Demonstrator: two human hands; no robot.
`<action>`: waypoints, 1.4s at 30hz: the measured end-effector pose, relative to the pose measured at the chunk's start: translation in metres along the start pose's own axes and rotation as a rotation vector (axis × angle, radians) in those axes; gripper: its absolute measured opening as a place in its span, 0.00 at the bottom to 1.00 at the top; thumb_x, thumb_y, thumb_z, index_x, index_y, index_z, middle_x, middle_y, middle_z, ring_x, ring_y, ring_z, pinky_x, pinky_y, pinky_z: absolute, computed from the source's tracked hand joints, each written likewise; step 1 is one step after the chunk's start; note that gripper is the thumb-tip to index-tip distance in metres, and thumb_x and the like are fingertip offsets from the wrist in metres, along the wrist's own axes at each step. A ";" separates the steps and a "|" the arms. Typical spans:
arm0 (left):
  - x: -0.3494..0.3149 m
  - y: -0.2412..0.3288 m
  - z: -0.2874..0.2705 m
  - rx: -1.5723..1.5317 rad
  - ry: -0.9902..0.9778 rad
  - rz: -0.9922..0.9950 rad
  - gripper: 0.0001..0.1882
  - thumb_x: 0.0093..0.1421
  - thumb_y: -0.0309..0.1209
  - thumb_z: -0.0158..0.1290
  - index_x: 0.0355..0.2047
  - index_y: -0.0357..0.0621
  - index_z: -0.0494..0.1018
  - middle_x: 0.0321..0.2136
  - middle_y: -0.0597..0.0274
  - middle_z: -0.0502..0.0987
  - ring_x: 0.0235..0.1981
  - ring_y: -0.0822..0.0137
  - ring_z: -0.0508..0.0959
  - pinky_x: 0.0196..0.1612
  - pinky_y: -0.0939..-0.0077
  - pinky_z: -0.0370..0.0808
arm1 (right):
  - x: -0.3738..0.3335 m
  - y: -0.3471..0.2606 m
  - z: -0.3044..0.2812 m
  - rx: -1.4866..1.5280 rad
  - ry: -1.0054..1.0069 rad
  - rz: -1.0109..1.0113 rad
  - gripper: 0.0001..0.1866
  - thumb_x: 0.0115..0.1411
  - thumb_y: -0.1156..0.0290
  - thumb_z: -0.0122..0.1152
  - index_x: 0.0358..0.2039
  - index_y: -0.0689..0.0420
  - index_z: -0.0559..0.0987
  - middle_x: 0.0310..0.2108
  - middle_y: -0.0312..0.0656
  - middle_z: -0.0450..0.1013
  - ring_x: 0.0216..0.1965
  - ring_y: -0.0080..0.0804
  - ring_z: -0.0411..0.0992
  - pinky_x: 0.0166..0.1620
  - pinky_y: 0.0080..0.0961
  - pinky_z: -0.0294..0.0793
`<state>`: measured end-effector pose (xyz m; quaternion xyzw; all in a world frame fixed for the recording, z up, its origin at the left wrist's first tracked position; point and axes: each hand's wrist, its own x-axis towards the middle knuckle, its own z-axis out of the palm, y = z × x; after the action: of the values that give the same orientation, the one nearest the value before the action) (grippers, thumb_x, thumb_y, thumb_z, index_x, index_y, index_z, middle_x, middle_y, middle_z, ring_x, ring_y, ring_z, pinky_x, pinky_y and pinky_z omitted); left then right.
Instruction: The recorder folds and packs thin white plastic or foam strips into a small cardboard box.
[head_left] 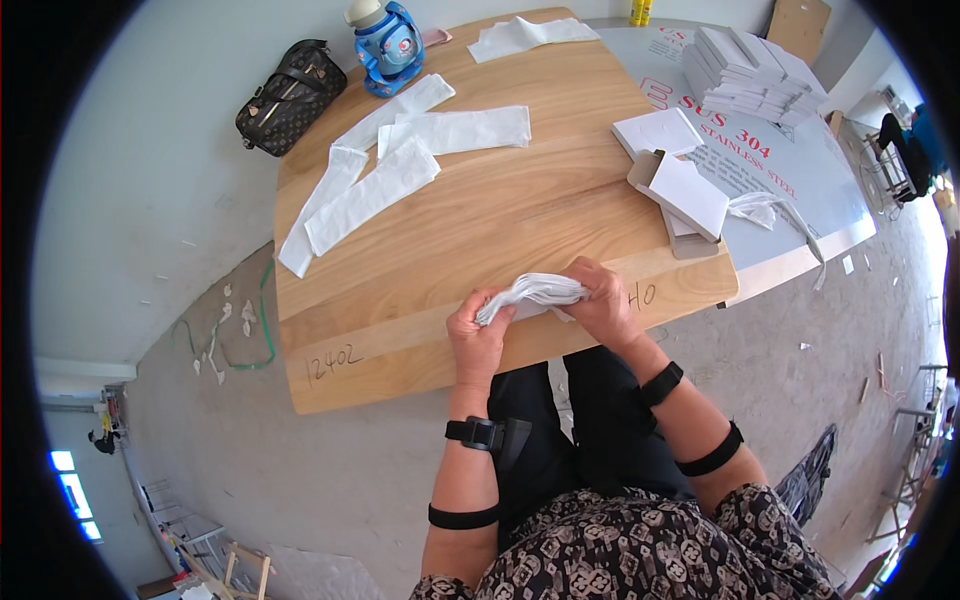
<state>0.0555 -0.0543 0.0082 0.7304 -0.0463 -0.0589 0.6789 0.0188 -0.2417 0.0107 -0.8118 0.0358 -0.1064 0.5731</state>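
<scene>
Over the near edge of the wooden table point(560, 210), a bundle of thin, white, folded sheets or sleeves point(540, 289) is held up, its layers fanned and curved. My left hand point(477, 332) pinches the bundle's left end. Around its right end, the fingers of my right hand point(604, 303) are closed. Further back on the left lie several long white flat strips, including one strip point(375, 195) that slants toward me and another strip point(460, 130) behind it. What exactly the sheets are made of I cannot tell.
White cardboard boxes point(690, 195), one open, lie at the table's right edge beside crumpled white plastic point(755, 208). A stack of white boxes point(755, 75) stands on a grey sheet-covered surface point(810, 185). A patterned handbag point(292, 97) and blue bottle point(390, 50) stand at the back left.
</scene>
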 end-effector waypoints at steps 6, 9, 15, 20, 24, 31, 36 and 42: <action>-0.003 0.013 -0.006 -0.060 -0.035 0.127 0.09 0.52 0.16 0.57 0.34 0.38 0.77 0.27 0.69 0.77 0.29 0.80 0.72 0.34 0.85 0.71 | -0.005 -0.010 0.005 0.220 0.108 -0.185 0.18 0.47 0.81 0.65 0.41 0.59 0.77 0.32 0.39 0.75 0.34 0.32 0.73 0.37 0.25 0.71; -0.002 0.005 -0.005 -0.018 -0.090 0.042 0.09 0.52 0.15 0.57 0.34 0.38 0.77 0.28 0.69 0.78 0.29 0.80 0.73 0.34 0.85 0.71 | -0.010 -0.004 0.009 0.194 0.089 0.008 0.18 0.47 0.81 0.64 0.41 0.59 0.77 0.34 0.40 0.77 0.37 0.33 0.74 0.39 0.24 0.71; 0.002 0.003 -0.007 -0.019 -0.115 0.097 0.09 0.50 0.14 0.58 0.32 0.37 0.76 0.29 0.69 0.78 0.29 0.81 0.72 0.33 0.86 0.71 | -0.008 0.008 0.003 0.020 0.044 -0.072 0.11 0.46 0.82 0.65 0.33 0.60 0.79 0.32 0.40 0.77 0.37 0.30 0.74 0.41 0.23 0.71; 0.002 0.009 -0.010 -0.118 -0.103 0.025 0.11 0.50 0.13 0.57 0.33 0.37 0.75 0.29 0.68 0.78 0.30 0.79 0.75 0.36 0.84 0.72 | -0.008 -0.007 -0.001 0.276 0.036 0.103 0.06 0.47 0.82 0.65 0.28 0.62 0.78 0.24 0.35 0.75 0.28 0.20 0.69 0.32 0.21 0.68; 0.001 0.004 -0.006 -0.220 -0.058 -0.052 0.09 0.51 0.14 0.57 0.32 0.37 0.73 0.27 0.69 0.77 0.28 0.80 0.74 0.32 0.85 0.71 | -0.009 0.009 -0.004 0.180 0.026 0.180 0.06 0.48 0.81 0.65 0.28 0.62 0.78 0.23 0.34 0.75 0.26 0.16 0.68 0.30 0.20 0.69; -0.008 0.004 -0.007 -0.279 0.012 -0.248 0.07 0.52 0.16 0.58 0.33 0.34 0.73 0.30 0.62 0.79 0.29 0.76 0.77 0.35 0.81 0.74 | -0.021 -0.001 -0.004 0.496 -0.022 0.469 0.11 0.50 0.79 0.65 0.36 0.66 0.80 0.29 0.38 0.77 0.29 0.21 0.73 0.34 0.21 0.73; -0.014 0.007 -0.004 -0.366 -0.010 -0.333 0.09 0.51 0.18 0.60 0.34 0.34 0.74 0.31 0.60 0.79 0.30 0.73 0.78 0.37 0.77 0.75 | -0.027 -0.003 -0.002 0.644 -0.028 0.513 0.14 0.52 0.78 0.65 0.40 0.66 0.80 0.32 0.39 0.78 0.30 0.22 0.74 0.36 0.21 0.74; -0.015 0.002 -0.005 -0.246 -0.024 -0.288 0.10 0.51 0.18 0.56 0.35 0.33 0.74 0.31 0.60 0.79 0.32 0.72 0.78 0.37 0.76 0.74 | -0.028 0.013 0.000 0.414 0.066 0.407 0.12 0.50 0.76 0.66 0.35 0.66 0.78 0.26 0.40 0.77 0.28 0.23 0.74 0.32 0.23 0.73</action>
<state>0.0412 -0.0473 0.0109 0.6403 0.0584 -0.1693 0.7469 -0.0077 -0.2413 -0.0053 -0.6498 0.1942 -0.0205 0.7346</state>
